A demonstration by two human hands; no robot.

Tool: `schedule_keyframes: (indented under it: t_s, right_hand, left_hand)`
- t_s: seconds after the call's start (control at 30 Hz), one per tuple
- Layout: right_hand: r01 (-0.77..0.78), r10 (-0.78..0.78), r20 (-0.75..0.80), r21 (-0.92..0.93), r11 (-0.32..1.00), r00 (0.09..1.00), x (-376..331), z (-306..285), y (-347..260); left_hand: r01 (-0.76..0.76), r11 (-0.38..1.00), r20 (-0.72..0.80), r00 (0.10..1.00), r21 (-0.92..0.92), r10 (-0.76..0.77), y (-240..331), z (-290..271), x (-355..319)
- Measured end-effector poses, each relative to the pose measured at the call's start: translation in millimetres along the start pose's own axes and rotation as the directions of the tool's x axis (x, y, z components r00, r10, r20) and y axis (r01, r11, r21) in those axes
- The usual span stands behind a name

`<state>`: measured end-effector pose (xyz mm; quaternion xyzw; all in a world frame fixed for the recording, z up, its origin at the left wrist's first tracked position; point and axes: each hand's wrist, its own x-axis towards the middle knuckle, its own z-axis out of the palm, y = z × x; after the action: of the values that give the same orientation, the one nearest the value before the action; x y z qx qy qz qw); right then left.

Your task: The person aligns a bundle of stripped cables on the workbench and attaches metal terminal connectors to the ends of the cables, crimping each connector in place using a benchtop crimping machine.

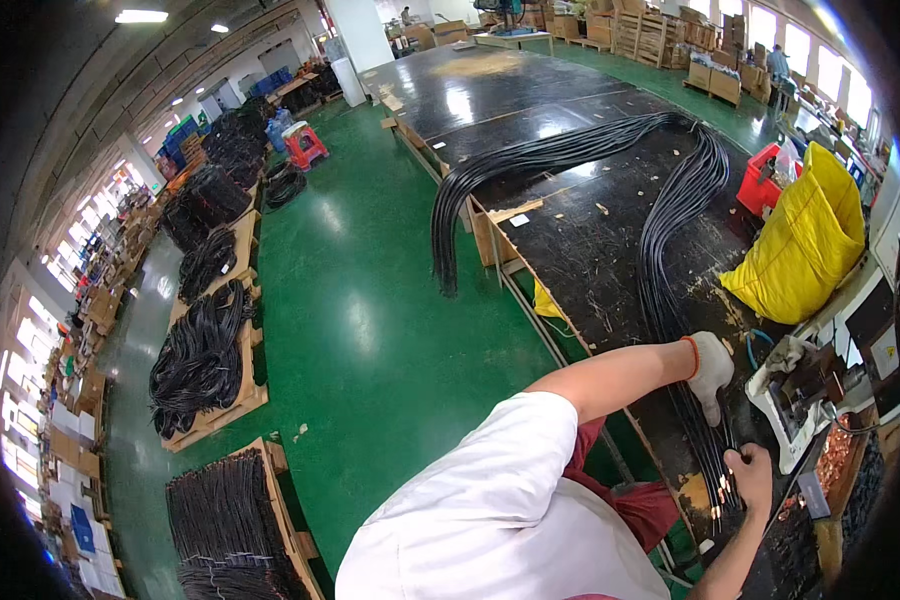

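A worker in a white shirt bends over a long bundle of thin black rubber-sheathed cables [670, 230] laid along a dark, scuffed wooden tabletop [570, 240], the bundle looping back at the far end so that its other end droops over the near edge toward the green floor [370, 320]. The left hand [712, 372], in a white knit glove with an orange cuff, presses flat on the strands near their end; the bare right hand [750, 478] is curled around the same end, just beside a grey benchtop crimping machine [805, 395]. Such cables look limp and springy rather than stiff, heavy as a mass yet light singly, and smooth enough to slide, so a grip close to the stripped tips seems the surest. The tips themselves are too small to read clearly, the machine's working parts are cut off by the frame's dark rim, and the contents of the bulging yellow plastic sack [800, 240] cannot be seen.
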<state>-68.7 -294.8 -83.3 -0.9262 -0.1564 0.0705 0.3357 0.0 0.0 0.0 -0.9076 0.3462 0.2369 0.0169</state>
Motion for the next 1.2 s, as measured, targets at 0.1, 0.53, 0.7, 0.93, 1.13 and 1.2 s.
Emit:
schedule_keyframes:
  t_s: [0.1, 0.53, 0.7, 0.93, 1.13, 1.2]
  right_hand:
    - [-0.083, 0.078, 0.054, 0.105, 0.991, 0.995, -5, -14, -19]
    - [-0.113, -0.021, 0.302, 0.419, 0.901, 0.953, 5, -56, -51]
    - [-0.394, 0.130, 0.402, 0.692, 0.605, 0.906, 3, -56, -36]
    - [-0.510, 0.143, 0.533, 0.647, 0.566, 0.834, -16, -50, -40]
    - [-0.604, 0.268, 0.558, 0.596, 0.529, 0.785, -26, -38, -25]
    - [-0.592, 0.281, 0.543, 0.567, 0.573, 0.792, -27, -35, -24]
  left_hand:
    - [-0.093, 0.996, -0.104, 0.990, -0.003, 0.092, 4, 8, 9]
    - [-0.113, 0.991, -0.379, 0.922, -0.072, 0.077, 11, 1, -3]
    - [-0.301, 0.953, -0.657, 0.714, 0.025, 0.243, -1, 28, 29]
    - [-0.140, 0.990, -0.724, 0.683, 0.004, 0.099, 16, 55, 43]
    - [-0.054, 0.998, -0.519, 0.854, -0.030, 0.031, 15, 56, 46]
    - [-0.081, 0.994, -0.531, 0.847, -0.068, 0.033, 15, 56, 45]
